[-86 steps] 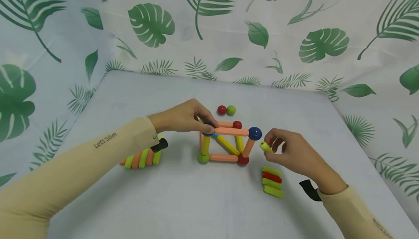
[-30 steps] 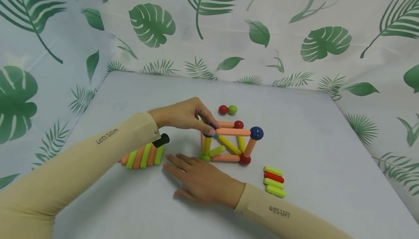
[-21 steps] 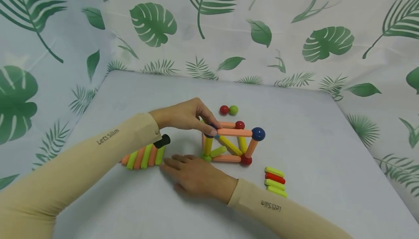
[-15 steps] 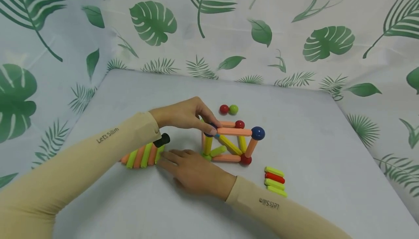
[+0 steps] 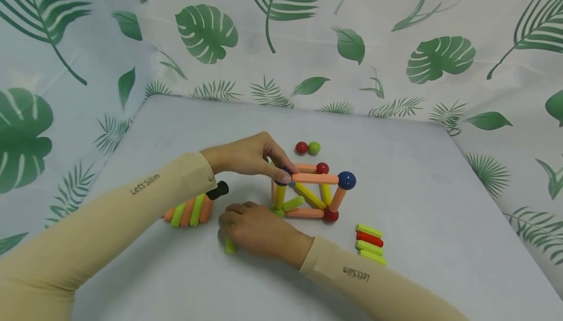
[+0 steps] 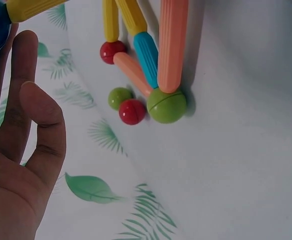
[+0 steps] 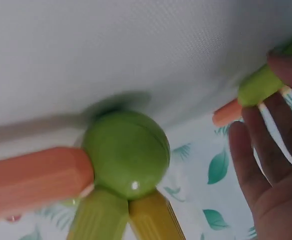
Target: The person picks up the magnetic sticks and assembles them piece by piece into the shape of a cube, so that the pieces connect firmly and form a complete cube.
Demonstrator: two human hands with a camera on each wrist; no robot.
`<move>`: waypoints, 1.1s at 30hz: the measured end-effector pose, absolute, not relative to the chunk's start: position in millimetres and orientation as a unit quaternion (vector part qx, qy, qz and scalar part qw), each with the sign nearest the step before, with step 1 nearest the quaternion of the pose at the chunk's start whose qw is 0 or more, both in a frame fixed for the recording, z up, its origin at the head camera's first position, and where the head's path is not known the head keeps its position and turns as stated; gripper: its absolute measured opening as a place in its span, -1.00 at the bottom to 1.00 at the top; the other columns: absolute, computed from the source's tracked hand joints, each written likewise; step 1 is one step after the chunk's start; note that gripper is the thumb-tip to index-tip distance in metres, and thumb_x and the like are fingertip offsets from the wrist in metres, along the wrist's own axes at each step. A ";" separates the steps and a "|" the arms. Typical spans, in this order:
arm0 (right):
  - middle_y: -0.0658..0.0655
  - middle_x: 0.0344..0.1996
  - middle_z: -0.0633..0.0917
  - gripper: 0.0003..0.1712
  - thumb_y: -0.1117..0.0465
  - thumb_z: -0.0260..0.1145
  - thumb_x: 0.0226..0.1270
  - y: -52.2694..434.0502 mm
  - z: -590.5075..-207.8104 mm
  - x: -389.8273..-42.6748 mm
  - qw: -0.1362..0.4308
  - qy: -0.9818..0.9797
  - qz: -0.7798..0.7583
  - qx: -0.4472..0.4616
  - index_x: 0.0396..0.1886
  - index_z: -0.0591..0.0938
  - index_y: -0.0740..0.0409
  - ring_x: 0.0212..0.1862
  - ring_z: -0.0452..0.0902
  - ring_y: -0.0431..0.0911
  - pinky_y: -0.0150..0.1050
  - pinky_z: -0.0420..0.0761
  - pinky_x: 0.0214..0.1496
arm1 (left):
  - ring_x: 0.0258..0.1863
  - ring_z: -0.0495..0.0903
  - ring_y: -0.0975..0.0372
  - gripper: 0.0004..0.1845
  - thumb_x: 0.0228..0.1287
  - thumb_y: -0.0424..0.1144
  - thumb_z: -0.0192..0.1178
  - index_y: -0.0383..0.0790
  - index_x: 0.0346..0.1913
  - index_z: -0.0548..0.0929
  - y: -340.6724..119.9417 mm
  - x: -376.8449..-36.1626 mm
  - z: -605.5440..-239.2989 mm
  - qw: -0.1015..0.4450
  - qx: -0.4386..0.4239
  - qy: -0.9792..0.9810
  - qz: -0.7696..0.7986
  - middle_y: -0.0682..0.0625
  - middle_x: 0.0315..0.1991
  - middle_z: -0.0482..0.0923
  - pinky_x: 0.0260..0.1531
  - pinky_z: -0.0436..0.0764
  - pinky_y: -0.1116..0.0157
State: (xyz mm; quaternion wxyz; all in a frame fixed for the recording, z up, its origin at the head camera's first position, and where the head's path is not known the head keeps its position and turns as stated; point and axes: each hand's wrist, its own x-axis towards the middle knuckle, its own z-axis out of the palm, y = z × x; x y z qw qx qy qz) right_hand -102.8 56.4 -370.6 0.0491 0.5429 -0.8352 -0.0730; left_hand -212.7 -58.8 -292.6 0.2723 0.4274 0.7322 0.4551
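A frame of magnetic sticks and balls stands mid-table in the head view, with an orange stick (image 5: 314,179) along its top front. My left hand (image 5: 252,156) pinches the dark blue ball (image 5: 285,178) at its upper left corner. Low at the left, a short green stick (image 5: 293,203) slants up from the green ball (image 5: 279,211). In front of the frame, my right hand (image 5: 261,230) grips a longer green stick (image 5: 230,246) between thumb and fingers. The right wrist view shows this held green stick (image 7: 260,86) close to the tabletop.
Orange and green sticks (image 5: 187,212) lie in a row at the left, partly behind the left forearm. Several short sticks (image 5: 369,239), one red, are lined up at the right. Behind the frame sit a red ball (image 5: 301,148) and a green ball (image 5: 314,148).
My right hand has set the short green stick at the frame's lower left, moved to the row and drawn its end green stick away to the right. The left hand keeps its hold.
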 end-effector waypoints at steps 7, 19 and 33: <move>-0.13 -0.22 0.68 -0.85 0.13 0.43 0.36 75.5 -368.2 -86.5 0.030 -0.825 -0.085 0.557 -0.11 0.78 -0.17 -0.21 0.57 -0.23 -0.36 0.51 -0.17 | -0.15 0.71 0.18 -0.78 0.29 -0.25 0.42 -0.17 -0.03 0.82 -58.5 -212.7 -294.5 0.265 0.434 0.734 0.451 0.09 -0.19 0.77 -0.14 0.63 0.15; -0.16 -0.24 0.73 -0.64 0.13 0.53 0.26 163.0 -363.8 -64.1 0.034 -0.903 0.334 0.270 0.00 0.61 0.01 -0.33 0.63 -0.35 -0.35 0.62 -0.32 | -0.13 0.72 0.18 -0.77 0.28 -0.24 0.43 -0.18 -0.02 0.82 -58.5 -213.1 -291.9 0.275 0.425 0.735 0.451 0.07 -0.19 0.77 -0.07 0.63 0.17; -0.06 -0.24 0.75 -0.56 0.30 0.44 0.34 179.9 -364.4 -74.3 0.122 -0.895 0.403 0.145 0.15 0.54 0.04 -0.48 0.60 -0.17 -0.31 0.58 -0.46 | -0.13 0.71 0.19 -0.75 0.27 -0.24 0.43 -0.20 -0.02 0.81 -58.9 -211.8 -292.4 0.270 0.422 0.741 0.447 0.08 -0.17 0.77 -0.10 0.62 0.17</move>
